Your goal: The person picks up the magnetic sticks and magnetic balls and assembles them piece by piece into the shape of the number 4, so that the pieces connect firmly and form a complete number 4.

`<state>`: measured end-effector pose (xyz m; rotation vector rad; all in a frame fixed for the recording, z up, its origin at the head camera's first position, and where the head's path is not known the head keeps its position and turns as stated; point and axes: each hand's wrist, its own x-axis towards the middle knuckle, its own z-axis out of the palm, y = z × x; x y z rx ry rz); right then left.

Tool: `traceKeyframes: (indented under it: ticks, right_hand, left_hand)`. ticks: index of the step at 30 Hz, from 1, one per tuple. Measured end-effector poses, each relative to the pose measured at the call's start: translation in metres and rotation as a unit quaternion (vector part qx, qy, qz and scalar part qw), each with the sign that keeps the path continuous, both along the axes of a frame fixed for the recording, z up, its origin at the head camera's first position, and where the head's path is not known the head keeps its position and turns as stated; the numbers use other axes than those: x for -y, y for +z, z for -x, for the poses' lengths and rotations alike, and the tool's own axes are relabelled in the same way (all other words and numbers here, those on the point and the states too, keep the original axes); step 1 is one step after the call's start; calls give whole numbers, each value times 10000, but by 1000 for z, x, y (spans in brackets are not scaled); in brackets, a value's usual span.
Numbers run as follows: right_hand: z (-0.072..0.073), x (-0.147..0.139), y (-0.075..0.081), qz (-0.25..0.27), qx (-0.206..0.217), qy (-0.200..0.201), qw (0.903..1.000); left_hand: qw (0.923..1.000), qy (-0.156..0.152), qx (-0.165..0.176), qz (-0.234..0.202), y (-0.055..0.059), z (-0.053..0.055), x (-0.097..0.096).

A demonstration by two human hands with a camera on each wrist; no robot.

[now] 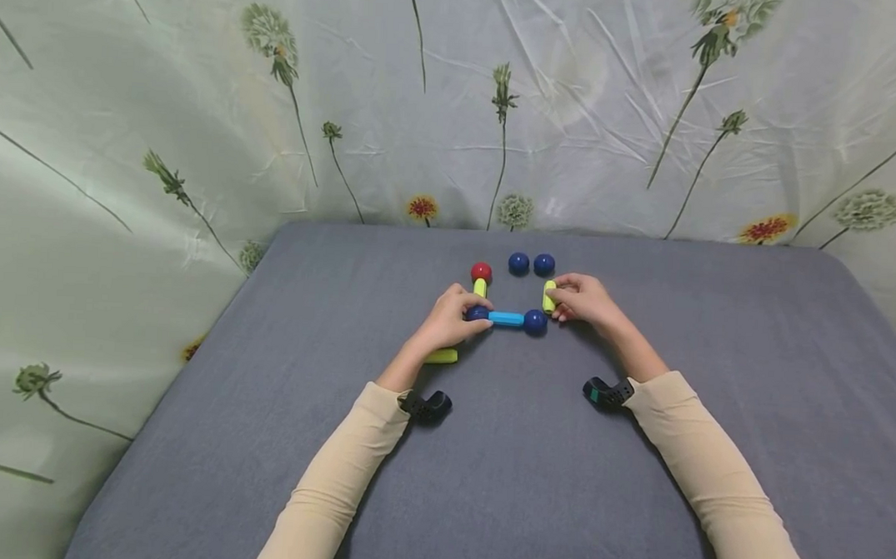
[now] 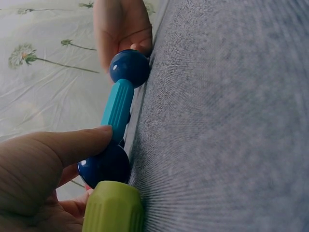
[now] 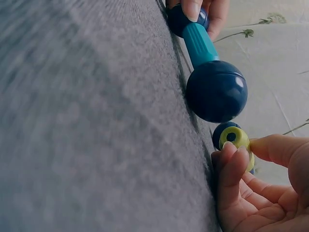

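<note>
My left hand grips a dark blue ball at the left end of a light blue rod, its thumb beside the joint. A second dark blue ball caps the rod's right end. From the gripped ball a yellow-green rod runs back to a red ball. My right hand pinches another yellow-green rod between thumb and fingers. That rod's end with a dark round spot faces the right wrist camera, near the right-hand ball and apart from it.
Two loose dark blue balls lie behind the pinched rod. One more yellow-green rod rests on the grey cloth-covered surface, beside the left wrist. A flower-printed curtain hangs along the back edge.
</note>
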<state>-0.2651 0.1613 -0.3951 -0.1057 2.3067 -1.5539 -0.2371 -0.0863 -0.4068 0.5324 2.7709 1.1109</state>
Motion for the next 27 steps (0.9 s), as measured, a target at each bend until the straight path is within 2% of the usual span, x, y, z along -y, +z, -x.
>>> traceKeyframes:
  ticks: [9, 27]
  right_hand:
    - [4, 8, -1, 92, -67, -116, 9999]
    - [4, 15, -2, -301, -275, -170, 9990]
  left_hand:
    - [10000, -19, -13, -26, 0, 1, 0]
    - [10000, 18, -8, -57, -1, 0, 0]
